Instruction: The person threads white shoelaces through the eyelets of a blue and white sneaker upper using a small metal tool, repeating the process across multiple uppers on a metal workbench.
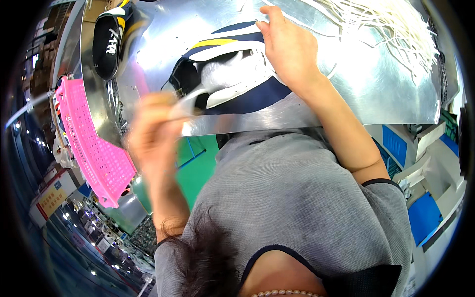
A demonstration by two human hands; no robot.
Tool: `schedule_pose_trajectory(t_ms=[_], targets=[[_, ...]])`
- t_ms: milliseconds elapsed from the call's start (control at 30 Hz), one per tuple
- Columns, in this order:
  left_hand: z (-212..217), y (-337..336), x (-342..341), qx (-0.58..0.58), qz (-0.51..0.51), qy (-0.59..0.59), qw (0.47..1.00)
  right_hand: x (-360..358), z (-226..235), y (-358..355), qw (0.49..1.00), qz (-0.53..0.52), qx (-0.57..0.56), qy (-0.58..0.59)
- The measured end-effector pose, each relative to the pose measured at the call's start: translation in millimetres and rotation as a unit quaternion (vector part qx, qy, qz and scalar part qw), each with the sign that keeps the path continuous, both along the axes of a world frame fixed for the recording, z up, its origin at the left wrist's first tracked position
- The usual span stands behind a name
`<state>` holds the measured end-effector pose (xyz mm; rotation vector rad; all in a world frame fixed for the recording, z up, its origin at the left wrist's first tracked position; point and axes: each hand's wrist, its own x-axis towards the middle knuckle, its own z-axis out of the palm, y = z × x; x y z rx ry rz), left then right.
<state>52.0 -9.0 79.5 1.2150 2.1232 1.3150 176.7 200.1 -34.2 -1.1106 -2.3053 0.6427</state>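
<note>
A navy, white and yellow sneaker (232,74) lies on a shiny metal table (376,94). My right hand (289,47) rests on its far side, with the fingers gripping the upper edge and holding it down. My left hand (153,131) is blurred with motion near the table's front edge. Its fingers are closed on a white lace (190,101) that runs from the sneaker's opening. My grey-shirted torso fills the lower middle of the view.
A black and yellow sneaker (111,39) sits at the table's far left. A pile of white laces (391,29) is spread at the back right. A pink plastic basket (94,148) hangs off the left side. Blue and white boxes (425,208) stand at the right.
</note>
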Motion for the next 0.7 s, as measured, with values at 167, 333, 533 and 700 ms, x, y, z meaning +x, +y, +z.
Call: schedule_pose_trajectory(t_ms=[167, 333, 533, 700], targets=[[-58, 51, 37, -0.033, -0.057, 0.304, 0.951, 8, -4, 9, 0.986, 0.033, -0.075, 0.148], [-67, 52, 30, -0.05, -0.033, 0.217, 0.974, 48, 34, -18, 0.954, 0.097, -0.164, 0.232], [-60, 57, 30, -0.124, 0.022, 0.14, 0.982, 68, 27, -50, 0.949, 0.158, -0.224, 0.157], [-57, 58, 28, -0.133, 0.016, 0.114, 0.984, 63, 22, -48, 0.953, 0.163, -0.226, 0.121]])
